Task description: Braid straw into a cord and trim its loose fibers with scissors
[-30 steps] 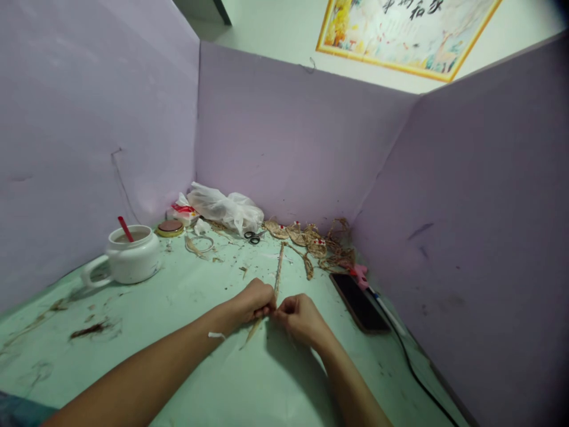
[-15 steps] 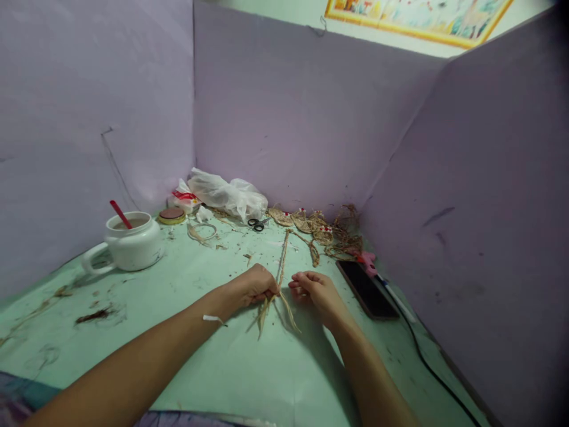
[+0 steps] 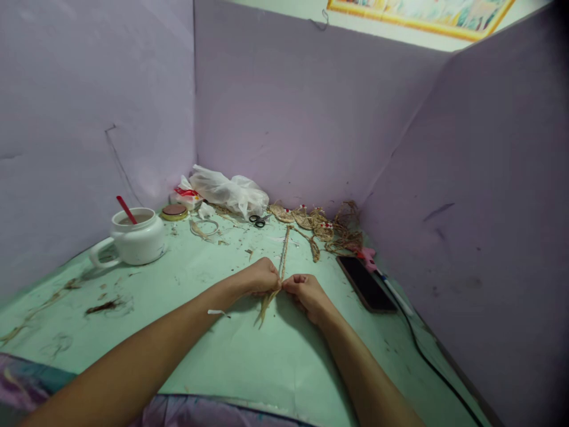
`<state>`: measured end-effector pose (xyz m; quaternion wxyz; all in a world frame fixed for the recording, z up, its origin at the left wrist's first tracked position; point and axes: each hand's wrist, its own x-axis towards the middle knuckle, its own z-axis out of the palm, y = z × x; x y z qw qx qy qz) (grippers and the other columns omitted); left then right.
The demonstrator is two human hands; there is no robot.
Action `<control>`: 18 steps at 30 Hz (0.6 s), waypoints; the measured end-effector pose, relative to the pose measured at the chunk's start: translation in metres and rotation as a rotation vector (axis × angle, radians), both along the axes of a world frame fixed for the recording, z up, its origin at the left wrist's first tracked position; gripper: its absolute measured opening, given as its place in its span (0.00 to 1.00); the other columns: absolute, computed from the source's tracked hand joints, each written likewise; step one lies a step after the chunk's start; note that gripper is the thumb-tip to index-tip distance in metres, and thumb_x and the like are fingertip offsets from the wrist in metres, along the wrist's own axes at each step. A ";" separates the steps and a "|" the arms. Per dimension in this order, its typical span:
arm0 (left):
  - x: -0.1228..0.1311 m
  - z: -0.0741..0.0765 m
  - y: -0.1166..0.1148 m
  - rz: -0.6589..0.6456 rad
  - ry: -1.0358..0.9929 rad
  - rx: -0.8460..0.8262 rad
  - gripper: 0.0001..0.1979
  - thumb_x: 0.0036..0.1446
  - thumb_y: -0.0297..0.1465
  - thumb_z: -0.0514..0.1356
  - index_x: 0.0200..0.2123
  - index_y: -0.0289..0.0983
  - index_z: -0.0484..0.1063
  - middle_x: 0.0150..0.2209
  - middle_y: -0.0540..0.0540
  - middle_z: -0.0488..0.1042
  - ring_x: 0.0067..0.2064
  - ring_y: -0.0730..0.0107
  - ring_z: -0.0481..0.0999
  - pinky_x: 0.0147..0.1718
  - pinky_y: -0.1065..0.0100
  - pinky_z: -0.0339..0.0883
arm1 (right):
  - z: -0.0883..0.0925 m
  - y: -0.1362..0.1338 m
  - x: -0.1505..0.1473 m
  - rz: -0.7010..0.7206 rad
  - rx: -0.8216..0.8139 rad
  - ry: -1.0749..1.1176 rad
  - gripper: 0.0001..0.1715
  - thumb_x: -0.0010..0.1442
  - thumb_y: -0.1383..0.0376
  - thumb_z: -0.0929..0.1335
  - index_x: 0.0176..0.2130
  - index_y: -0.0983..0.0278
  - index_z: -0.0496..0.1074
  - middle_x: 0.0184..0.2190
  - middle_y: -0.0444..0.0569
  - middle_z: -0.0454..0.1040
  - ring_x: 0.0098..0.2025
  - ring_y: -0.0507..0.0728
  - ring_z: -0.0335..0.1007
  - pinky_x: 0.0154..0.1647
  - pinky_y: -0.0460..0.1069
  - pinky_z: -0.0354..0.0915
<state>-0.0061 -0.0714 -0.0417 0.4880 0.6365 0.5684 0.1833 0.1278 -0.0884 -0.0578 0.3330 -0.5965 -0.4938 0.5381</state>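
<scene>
A thin tan braid of dried plant fibre (image 3: 285,252) runs away from me over the green tabletop (image 3: 231,362). Its near end is pinched in my left hand (image 3: 263,276), whose fingers are closed. Loose flat fibre strands (image 3: 267,304) hang out below that grip. My right hand (image 3: 306,292) is closed as well, its thumb and fingertips meeting at the braid's near end, right beside my left fingers. A strand seems to be in that right pinch, though the fingers mostly hide it.
A white mug (image 3: 138,240) with a red stick stands left. Black scissors (image 3: 258,220), a plastic bag (image 3: 231,193), a round tin (image 3: 175,212) and woven fibre pieces (image 3: 304,218) lie at the back. A phone (image 3: 365,283) and black cable (image 3: 418,344) lie right. Purple walls enclose the table.
My right hand has moved left and its fingers have closed at the braid's near end. The strand that hung free on the right no longer shows there. The view has shifted slightly.
</scene>
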 end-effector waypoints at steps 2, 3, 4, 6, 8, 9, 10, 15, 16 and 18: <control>-0.001 0.005 -0.001 0.002 0.102 0.067 0.02 0.32 0.22 0.55 0.13 0.32 0.66 0.09 0.53 0.55 0.16 0.77 0.56 0.16 0.73 0.47 | -0.002 0.000 0.000 0.006 0.015 -0.001 0.07 0.40 0.68 0.65 0.16 0.65 0.62 0.08 0.35 0.55 0.10 0.43 0.41 0.13 0.44 0.35; -0.002 0.007 -0.002 0.021 0.154 0.107 0.02 0.31 0.22 0.55 0.13 0.32 0.66 0.10 0.52 0.56 0.17 0.75 0.58 0.17 0.73 0.48 | -0.002 0.000 -0.001 0.007 0.022 -0.001 0.07 0.40 0.68 0.65 0.16 0.65 0.62 0.07 0.36 0.55 0.10 0.43 0.41 0.13 0.44 0.35; -0.001 0.009 -0.005 0.044 0.202 0.149 0.02 0.31 0.22 0.56 0.14 0.32 0.67 0.10 0.52 0.58 0.19 0.73 0.61 0.18 0.73 0.50 | -0.003 0.000 -0.001 0.006 0.028 0.001 0.07 0.40 0.68 0.65 0.15 0.65 0.62 0.07 0.36 0.55 0.10 0.43 0.40 0.13 0.44 0.35; 0.001 0.012 -0.012 0.078 0.276 0.227 0.02 0.32 0.24 0.56 0.16 0.33 0.69 0.12 0.50 0.61 0.22 0.70 0.64 0.21 0.72 0.53 | -0.004 0.000 -0.001 -0.001 0.044 0.014 0.06 0.39 0.68 0.65 0.15 0.65 0.63 0.07 0.36 0.54 0.11 0.44 0.40 0.13 0.44 0.35; 0.006 0.011 -0.023 0.080 0.314 0.287 0.02 0.34 0.25 0.57 0.17 0.33 0.70 0.15 0.48 0.64 0.26 0.67 0.67 0.24 0.71 0.55 | -0.005 -0.001 -0.001 -0.011 0.060 0.040 0.03 0.38 0.69 0.64 0.17 0.66 0.64 0.08 0.36 0.55 0.11 0.44 0.40 0.13 0.44 0.35; 0.010 0.009 -0.029 0.076 0.322 0.312 0.03 0.35 0.25 0.57 0.18 0.34 0.70 0.17 0.47 0.66 0.28 0.65 0.69 0.26 0.71 0.57 | -0.006 -0.001 -0.001 -0.016 0.065 0.056 0.01 0.38 0.69 0.64 0.18 0.65 0.65 0.08 0.36 0.56 0.11 0.44 0.41 0.13 0.44 0.36; 0.013 0.006 -0.035 0.073 0.325 0.333 0.03 0.35 0.25 0.57 0.19 0.34 0.70 0.20 0.45 0.68 0.30 0.63 0.70 0.28 0.70 0.58 | -0.007 -0.001 -0.001 -0.023 0.066 0.070 0.01 0.38 0.69 0.63 0.19 0.65 0.65 0.09 0.36 0.57 0.12 0.44 0.41 0.13 0.44 0.36; 0.018 0.003 -0.045 0.030 0.252 0.326 0.02 0.36 0.23 0.57 0.19 0.34 0.70 0.24 0.42 0.71 0.34 0.61 0.70 0.32 0.69 0.58 | -0.011 -0.001 0.000 -0.025 0.036 0.114 0.02 0.37 0.68 0.63 0.19 0.65 0.63 0.09 0.36 0.56 0.11 0.44 0.42 0.13 0.44 0.36; 0.014 0.007 -0.041 0.015 0.218 0.289 0.01 0.36 0.24 0.58 0.17 0.34 0.69 0.21 0.44 0.70 0.31 0.64 0.70 0.29 0.70 0.58 | -0.011 -0.001 0.000 -0.016 0.030 0.121 0.02 0.37 0.68 0.63 0.19 0.65 0.63 0.09 0.36 0.56 0.11 0.44 0.42 0.13 0.44 0.37; 0.003 0.016 -0.030 0.004 0.140 0.188 0.04 0.37 0.27 0.59 0.16 0.33 0.68 0.16 0.47 0.67 0.22 0.71 0.66 0.22 0.72 0.56 | -0.009 -0.001 0.001 0.010 0.022 0.135 0.03 0.39 0.67 0.64 0.19 0.65 0.63 0.08 0.35 0.54 0.11 0.44 0.42 0.13 0.44 0.37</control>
